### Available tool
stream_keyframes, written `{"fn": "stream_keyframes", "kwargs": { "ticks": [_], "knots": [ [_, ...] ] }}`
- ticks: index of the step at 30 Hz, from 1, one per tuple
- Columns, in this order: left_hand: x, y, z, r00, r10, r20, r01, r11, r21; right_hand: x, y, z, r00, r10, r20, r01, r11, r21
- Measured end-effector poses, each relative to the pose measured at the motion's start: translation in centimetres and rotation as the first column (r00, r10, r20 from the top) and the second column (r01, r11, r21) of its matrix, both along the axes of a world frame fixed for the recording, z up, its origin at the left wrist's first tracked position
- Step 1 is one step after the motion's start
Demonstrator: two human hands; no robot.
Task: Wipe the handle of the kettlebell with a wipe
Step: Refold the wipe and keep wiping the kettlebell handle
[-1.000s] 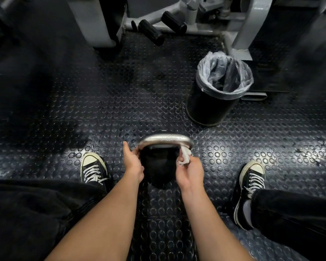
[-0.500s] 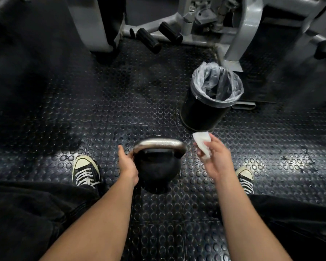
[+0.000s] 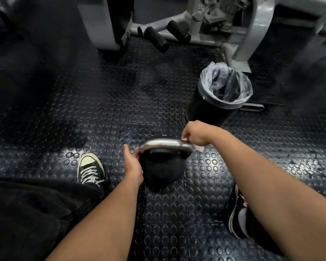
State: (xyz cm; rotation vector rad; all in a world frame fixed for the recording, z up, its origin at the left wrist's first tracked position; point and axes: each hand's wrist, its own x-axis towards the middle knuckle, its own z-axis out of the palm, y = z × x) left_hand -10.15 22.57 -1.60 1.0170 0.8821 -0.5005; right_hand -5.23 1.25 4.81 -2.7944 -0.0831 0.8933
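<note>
Head view: right hand (image 3: 195, 133) pinches wipe (image 3: 198, 147) against kettlebell (image 3: 159, 170) handle (image 3: 165, 144); left hand (image 3: 133, 162) grips handle's other end.

I see the black kettlebell (image 3: 161, 171) upright on the studded floor, its steel handle (image 3: 165, 145) level, a white wipe (image 3: 197, 147) at the handle's right end.

Dim scene w/ one bright pool on the studded floor (image 3: 70, 153) at lower left. I see glare on the kettlebell handle (image 3: 164, 145). Far-left corners go near black. Wide-angle bending at edges; machine frame (image 3: 256, 25) up top slightly soft.
</note>
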Motion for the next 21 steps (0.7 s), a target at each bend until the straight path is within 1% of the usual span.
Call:
{"fn": "stream_keyframes", "kwargs": {
  "ticks": [2,4,7,9,13,17,21],
  "knots": [
    [0.0,0.1,-0.2,1.000,0.001,0.000,-0.001,1.000,-0.004,-0.2,0.2,0.5,1.000,0.001,0.017,-0.002,0.999,0.035],
    [0.0,0.0,-0.2,1.000,-0.006,0.002,0.006,1.000,-0.008,-0.7,-0.1,0.5,0.999,-0.041,0.036,0.039,0.998,0.057],
    [0.0,0.1,-0.2,1.000,-0.005,0.023,0.005,1.000,0.001,-1.1,-0.5,-0.5,0.995,-0.088,0.049,0.087,0.996,0.031],
    [0.0,0.1,-0.3,1.000,-0.007,0.026,0.007,1.000,-0.005,-1.0,0.0,-0.7,0.997,-0.062,0.041,0.061,0.998,0.008],
    [0.2,0.1,-0.8,1.000,-0.005,0.010,0.005,1.000,-0.011,-0.5,0.9,0.2,0.998,-0.031,0.058,0.030,0.999,0.022],
    [0.1,0.3,-0.8,1.000,-0.012,0.024,0.013,1.000,-0.007,-0.8,-0.1,0.2,0.995,-0.056,0.087,0.058,0.998,-0.013],
    [0.1,0.3,-0.9,1.000,-0.006,0.018,0.006,1.000,-0.013,-1.6,0.4,0.5,0.994,-0.073,0.078,0.072,0.997,0.019]
  ]
}}
